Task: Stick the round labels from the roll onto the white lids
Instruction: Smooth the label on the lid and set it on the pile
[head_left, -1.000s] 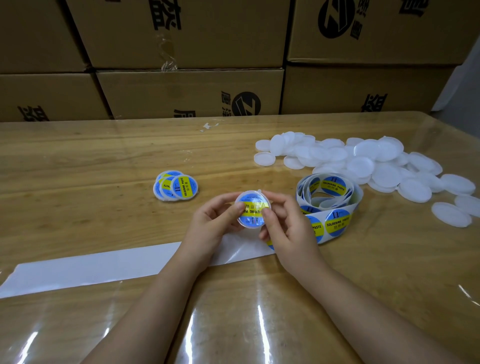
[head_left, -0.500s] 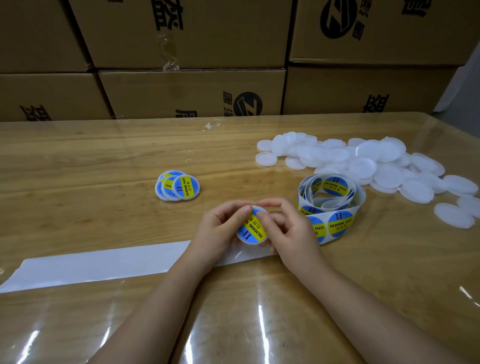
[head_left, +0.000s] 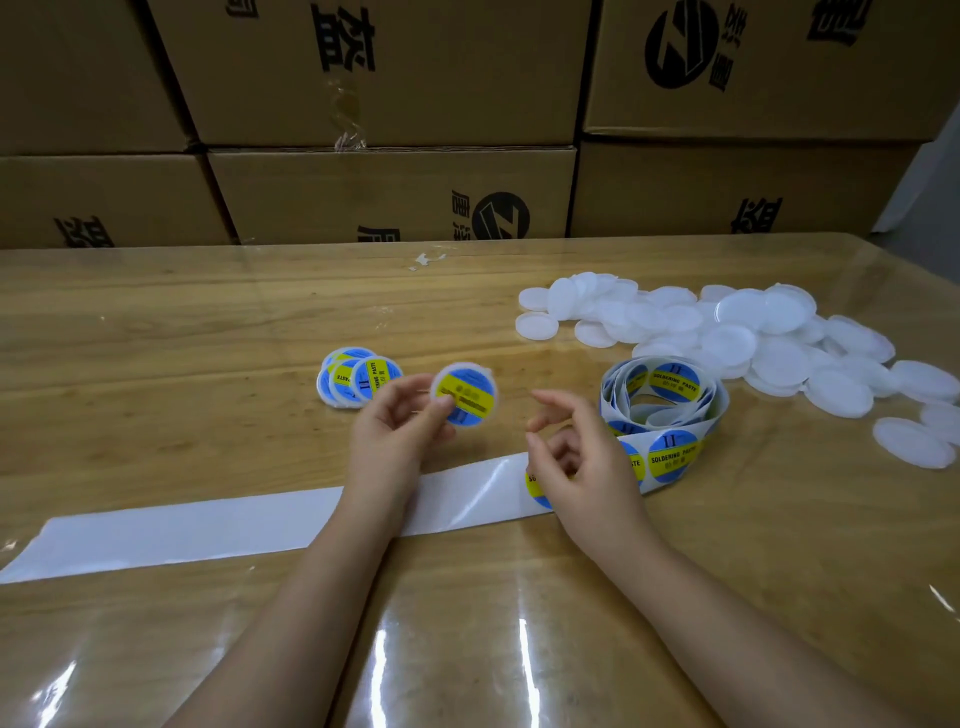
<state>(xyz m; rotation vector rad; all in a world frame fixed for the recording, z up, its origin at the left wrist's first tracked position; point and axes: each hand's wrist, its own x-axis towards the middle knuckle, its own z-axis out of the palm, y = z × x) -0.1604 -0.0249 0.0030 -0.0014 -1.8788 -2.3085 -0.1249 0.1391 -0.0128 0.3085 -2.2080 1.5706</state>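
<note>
My left hand (head_left: 397, 431) pinches a white lid (head_left: 465, 395) that bears a blue and yellow round label, held above the table. My right hand (head_left: 576, 457) hovers just right of it, fingers loosely curled, holding nothing. The label roll (head_left: 667, 415) stands right of my right hand, its blue and yellow labels facing out. A spent white backing strip (head_left: 208, 525) trails from the roll leftward under both wrists. A small stack of labelled lids (head_left: 356, 376) lies to the left of the held lid. Several blank white lids (head_left: 753, 338) are heaped at the right.
Stacked cardboard boxes (head_left: 389, 192) wall off the far edge of the wooden table (head_left: 156, 338), which has a glossy clear cover. Loose lids reach toward the right edge (head_left: 914, 441).
My right hand has let go of the labelled lid and drawn back to the right. My left hand has carried the lid up and left, toward the labelled stack.
</note>
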